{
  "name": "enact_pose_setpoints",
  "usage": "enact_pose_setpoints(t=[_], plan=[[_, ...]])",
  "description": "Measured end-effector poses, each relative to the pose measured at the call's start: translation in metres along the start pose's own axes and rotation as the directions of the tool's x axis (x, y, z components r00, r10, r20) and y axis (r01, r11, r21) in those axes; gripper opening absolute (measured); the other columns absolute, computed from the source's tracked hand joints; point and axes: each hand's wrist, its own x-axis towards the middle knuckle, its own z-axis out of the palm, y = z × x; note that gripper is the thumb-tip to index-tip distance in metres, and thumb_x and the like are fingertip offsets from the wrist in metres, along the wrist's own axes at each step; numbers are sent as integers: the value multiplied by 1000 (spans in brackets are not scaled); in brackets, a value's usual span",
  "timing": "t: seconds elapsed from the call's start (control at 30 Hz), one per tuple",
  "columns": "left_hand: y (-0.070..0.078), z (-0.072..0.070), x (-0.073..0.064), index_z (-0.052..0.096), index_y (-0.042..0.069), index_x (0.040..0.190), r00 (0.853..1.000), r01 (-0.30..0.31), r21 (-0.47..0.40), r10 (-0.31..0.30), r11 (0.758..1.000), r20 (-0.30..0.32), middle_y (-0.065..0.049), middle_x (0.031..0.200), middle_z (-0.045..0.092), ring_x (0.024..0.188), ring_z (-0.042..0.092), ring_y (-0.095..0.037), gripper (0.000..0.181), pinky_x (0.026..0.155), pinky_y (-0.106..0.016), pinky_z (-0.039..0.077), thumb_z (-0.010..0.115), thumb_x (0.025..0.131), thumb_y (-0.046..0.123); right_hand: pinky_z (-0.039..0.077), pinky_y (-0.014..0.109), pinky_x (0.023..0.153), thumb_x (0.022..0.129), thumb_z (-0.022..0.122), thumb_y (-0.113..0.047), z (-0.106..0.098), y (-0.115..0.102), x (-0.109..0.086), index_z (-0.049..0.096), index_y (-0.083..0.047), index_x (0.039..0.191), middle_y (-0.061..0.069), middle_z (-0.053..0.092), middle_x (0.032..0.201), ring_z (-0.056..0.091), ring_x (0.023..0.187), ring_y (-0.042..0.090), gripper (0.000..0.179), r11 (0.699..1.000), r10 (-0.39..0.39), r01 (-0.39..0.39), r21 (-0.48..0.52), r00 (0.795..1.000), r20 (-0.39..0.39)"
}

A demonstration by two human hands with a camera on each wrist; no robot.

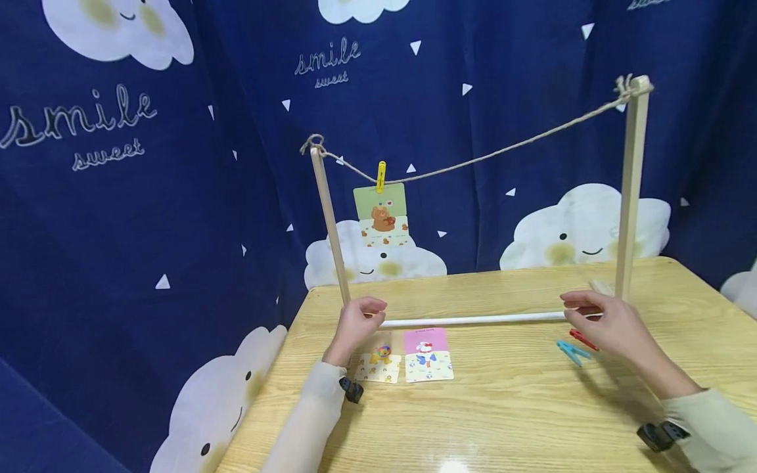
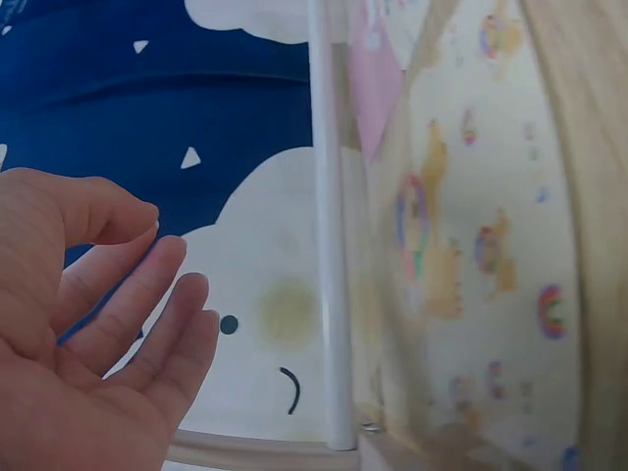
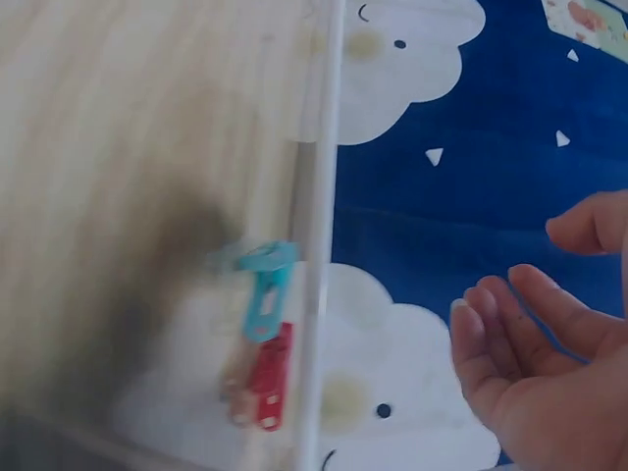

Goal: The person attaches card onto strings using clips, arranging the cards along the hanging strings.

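My left hand [image 1: 358,326] hovers over the table's left side, fingers loosely bent and holding nothing. Beneath it lies a card with a yellow animal and a rainbow [image 1: 381,362], partly hidden by the hand. A pink-topped card [image 1: 428,355] lies beside that one. My right hand [image 1: 604,323], also holding nothing, has its fingers and thumb apart in the right wrist view. Near it on the table are a blue clothespin [image 3: 267,290] and a red clothespin [image 3: 274,378]. A yellow clothespin [image 1: 381,177] clips a bear card [image 1: 382,217] onto a sagging string [image 1: 503,152].
The string is tied between a left wooden post [image 1: 328,223] and a right wooden post [image 1: 633,190]. A white rod [image 1: 473,320] runs between the posts just above the table [image 1: 503,420]. A blue curtain [image 1: 236,164] with clouds hangs behind.
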Motion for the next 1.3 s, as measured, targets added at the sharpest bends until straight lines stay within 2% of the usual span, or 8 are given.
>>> enact_pose_setpoints(t=[0.27, 0.37, 0.53, 0.77, 0.9, 1.03, 1.17, 1.3], plan=[[-12, 9, -3, 76, 1, 112, 998, 51, -13, -50, 999, 34, -14, 108, 77, 98, 71, -25, 18, 91, -42, 56, 72, 94, 5, 51, 19, 66, 99, 71, -30, 6, 23, -13, 71, -6, 127, 9, 77, 104, 61, 83, -11, 36, 994, 104, -101, -30, 991, 83], [-15, 11, -5, 77, 3, 108, 998, 57, -17, -56, 998, 40, -14, 106, 77, 97, 72, -27, 15, 90, -44, 57, 73, 93, 5, 52, 20, 68, 100, 70, -31, 9, 26, -18, 71, -6, 126, 10, 77, 105, 62, 84, -10, 36, 994, 105, -102, -39, 989, 101], [-20, 12, -8, 76, -1, 108, 997, 65, -27, -63, 998, 42, -16, 106, 77, 95, 71, -26, 17, 89, -43, 57, 73, 92, 4, 52, 18, 70, 99, 72, -28, 15, 27, -22, 72, -3, 124, 10, 78, 103, 63, 84, -9, 36, 994, 102, -99, -34, 989, 106], [-31, 14, -9, 76, 0, 109, 992, 85, -21, -83, 996, 100, -13, 104, 77, 91, 68, -22, 19, 86, -40, 55, 75, 91, 2, 53, 19, 70, 98, 73, -28, 14, 29, -27, 72, -2, 123, 10, 78, 104, 64, 83, -7, 35, 991, 128, -121, -58, 982, 137], [-35, 13, -11, 77, 3, 107, 989, 91, -5, -90, 996, 118, -12, 104, 77, 92, 67, -23, 18, 85, -41, 54, 77, 89, 3, 54, 23, 71, 97, 73, -26, 14, 30, -29, 72, 0, 122, 9, 77, 103, 66, 84, 1, 36, 988, 137, -122, -89, 975, 178], [-38, 12, -9, 79, 4, 107, 986, 84, 12, -85, 996, 144, -10, 104, 77, 95, 69, -24, 18, 86, -41, 56, 77, 89, 2, 53, 24, 70, 97, 73, -24, 13, 34, -33, 71, 2, 122, 11, 76, 104, 66, 84, 4, 36, 987, 146, -125, -105, 963, 224], [-39, 11, -7, 78, 4, 109, 983, 63, 20, -66, 998, 169, -9, 106, 77, 97, 71, -23, 20, 87, -40, 57, 74, 90, 0, 53, 23, 70, 97, 73, -22, 12, 36, -33, 70, 2, 125, 15, 76, 110, 67, 86, 7, 37, 984, 159, -134, -120, 959, 233], [-38, 9, -9, 78, 0, 109, 976, 54, 38, -61, 998, 208, -13, 105, 77, 95, 71, -25, 21, 81, -37, 59, 72, 90, -3, 53, 23, 70, 97, 74, -22, 13, 36, -31, 71, 3, 124, 19, 75, 115, 69, 88, 14, 38, 983, 167, -141, -121, 957, 237]])
